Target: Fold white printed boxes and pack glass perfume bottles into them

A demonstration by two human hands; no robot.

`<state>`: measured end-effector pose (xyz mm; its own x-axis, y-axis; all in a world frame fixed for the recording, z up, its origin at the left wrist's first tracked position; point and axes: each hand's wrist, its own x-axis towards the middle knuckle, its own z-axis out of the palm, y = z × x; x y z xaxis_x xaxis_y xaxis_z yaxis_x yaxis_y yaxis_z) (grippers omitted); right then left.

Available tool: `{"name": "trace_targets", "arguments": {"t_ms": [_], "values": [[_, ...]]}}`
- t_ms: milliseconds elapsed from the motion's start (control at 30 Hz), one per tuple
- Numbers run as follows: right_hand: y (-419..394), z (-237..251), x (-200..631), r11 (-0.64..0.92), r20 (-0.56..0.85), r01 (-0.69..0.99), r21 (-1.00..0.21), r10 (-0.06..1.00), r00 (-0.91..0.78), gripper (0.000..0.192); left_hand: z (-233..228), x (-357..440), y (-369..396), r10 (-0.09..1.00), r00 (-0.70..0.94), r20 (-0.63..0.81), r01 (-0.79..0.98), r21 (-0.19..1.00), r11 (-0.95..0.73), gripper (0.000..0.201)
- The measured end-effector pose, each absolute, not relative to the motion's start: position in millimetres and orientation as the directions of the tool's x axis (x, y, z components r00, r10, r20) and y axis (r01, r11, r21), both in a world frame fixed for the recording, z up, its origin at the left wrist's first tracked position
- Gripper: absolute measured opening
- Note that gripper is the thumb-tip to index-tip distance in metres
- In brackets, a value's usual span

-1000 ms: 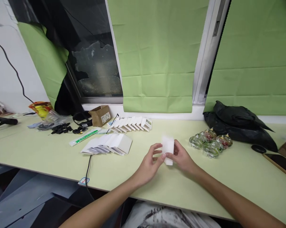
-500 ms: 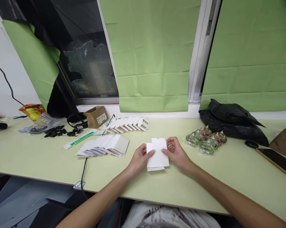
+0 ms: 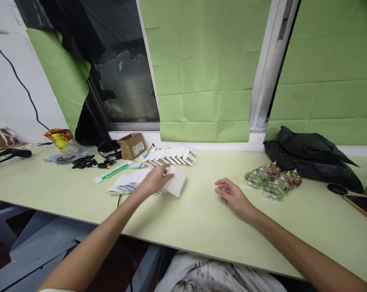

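Head view, left hand point(image 3: 154, 181) laid on fanned stack of flat white cardboard boxes point(image 3: 176, 184) on pale green table point(image 3: 186, 219), fingers spread, grip unclear, stack partly hidden beneath, right hand point(image 3: 232, 195) resting empty nearby, fingers loosely curled apart, clear glass baubles point(image 3: 271, 180) beyond.

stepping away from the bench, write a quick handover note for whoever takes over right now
Left hand: flat on the near stack of flat white cards, setting one down; grip unclear.
Right hand: empty, loosely open, resting on the table.
Things: a second fanned row of white cards lies behind; glass ornaments sit right of the right hand.
Done: a card lies at the stack's right end.
Left: cannot tell from this view.
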<state>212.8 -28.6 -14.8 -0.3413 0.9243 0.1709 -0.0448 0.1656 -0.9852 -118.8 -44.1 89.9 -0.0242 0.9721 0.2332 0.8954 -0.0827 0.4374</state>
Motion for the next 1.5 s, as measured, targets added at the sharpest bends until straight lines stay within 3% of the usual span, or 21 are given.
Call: {"name": "trace_targets", "arguments": {"t_ms": [67,133,333,433,500,533,600,733,933,1133,1333,1500], "values": [[-28,-16,214,0.176,0.172,-0.019,-0.984,0.926,-0.335,0.044,102,-143,-31,0.983,-0.060,0.176,0.970,0.241,0.016,0.042],[-27,-16,215,0.193,0.181,0.004,-0.981,0.926,-0.332,0.043,106,-157,-21,0.988,-0.064,0.143,0.992,0.117,0.047,0.041],[-22,-19,219,0.200,0.179,0.034,-0.979,0.930,-0.322,0.046,97,-150,-20,0.987,-0.096,0.129,0.988,-0.106,0.110,0.045],[-20,-20,220,0.190,0.166,0.041,-0.981,0.930,-0.328,0.046,86,-126,-32,0.953,-0.074,0.295,0.971,-0.195,0.136,0.045],[-20,-20,220,0.182,0.154,0.048,-0.982,0.926,-0.345,0.045,73,-106,-43,0.908,0.079,0.412,0.971,-0.237,0.023,0.037],[-21,-20,221,0.179,0.150,0.052,-0.982,0.924,-0.352,0.044,65,-97,-47,0.903,0.171,0.394,0.964,-0.256,-0.070,0.034],[-22,-19,221,0.183,0.151,0.057,-0.982,0.922,-0.356,0.042,49,-84,-55,0.903,0.278,0.328,0.942,-0.278,-0.189,0.033],[-23,-19,221,0.201,0.169,0.053,-0.978,0.919,-0.356,0.042,25,-82,-52,0.930,0.295,0.218,0.926,-0.303,-0.223,0.027],[-18,-21,222,0.194,0.172,0.030,-0.981,0.924,-0.342,0.045,35,-54,17,0.892,0.301,0.339,0.953,-0.152,-0.263,0.046],[-10,-22,227,0.218,0.195,0.048,-0.975,0.937,-0.289,0.042,35,-14,97,0.914,0.216,0.345,0.975,-0.131,-0.181,0.063],[-8,-20,228,0.248,0.222,0.060,-0.967,0.933,-0.282,0.039,7,-4,89,0.904,0.283,0.320,0.957,-0.151,-0.246,0.062],[-6,-19,231,0.249,0.217,0.099,-0.963,0.941,-0.261,0.039,13,-10,85,0.884,0.291,0.365,0.953,-0.195,-0.233,0.060]]}}
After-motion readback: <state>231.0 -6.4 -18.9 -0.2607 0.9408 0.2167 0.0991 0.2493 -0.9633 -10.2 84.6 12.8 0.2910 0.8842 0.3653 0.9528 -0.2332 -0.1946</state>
